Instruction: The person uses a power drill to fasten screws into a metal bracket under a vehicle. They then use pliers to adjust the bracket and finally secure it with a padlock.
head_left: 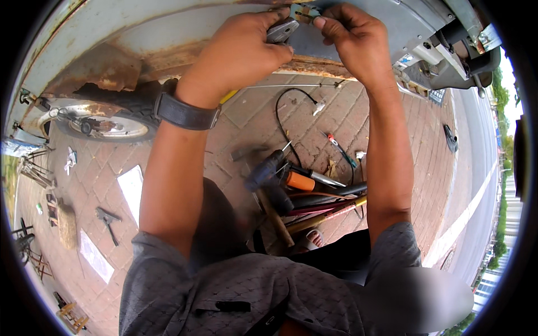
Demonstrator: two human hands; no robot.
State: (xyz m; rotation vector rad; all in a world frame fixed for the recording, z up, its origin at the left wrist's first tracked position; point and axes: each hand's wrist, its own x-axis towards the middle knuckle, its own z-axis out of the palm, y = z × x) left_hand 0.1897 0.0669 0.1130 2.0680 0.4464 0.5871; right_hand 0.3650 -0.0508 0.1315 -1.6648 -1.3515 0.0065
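Note:
At the top of the head view my left hand [235, 50] is closed on a grey metal tool [282, 32], probably pliers, partly hidden by my fingers. My right hand [361, 47] pinches the end of a small greenish metal plate [302, 14], just right of the tool's jaw. Both sit against a grey metal vehicle body [392, 28] with a rusty lower edge [319, 66].
A wheel [112, 126] is at left. Below my hands on brick paving lie a drill [263, 171], a hammer [280, 229], several long tools and cables. Paper sheets [95, 255], grey pliers [109, 224] and stools are at left; a road [473, 168] runs at right.

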